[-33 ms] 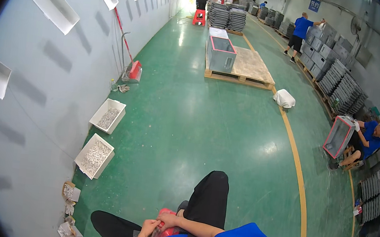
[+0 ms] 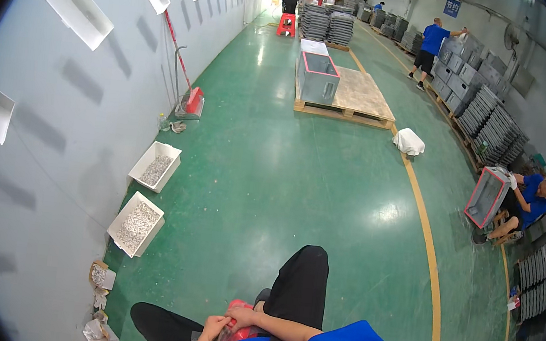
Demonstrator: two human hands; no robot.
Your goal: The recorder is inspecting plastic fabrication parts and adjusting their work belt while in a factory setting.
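The person sits low with both legs in dark trousers stretched forward, the right knee raised and bent, the left leg angled out to the left. Both forearms come in from the lower edge, bare below blue short sleeves, and meet in front of the lap: the left hand curls upward with its fingers bent inward, while the right hand lies just above it, fingers folded down in a close grip. The two hands touch, wrists bent toward each other; what the fingers pinch is too small to tell.
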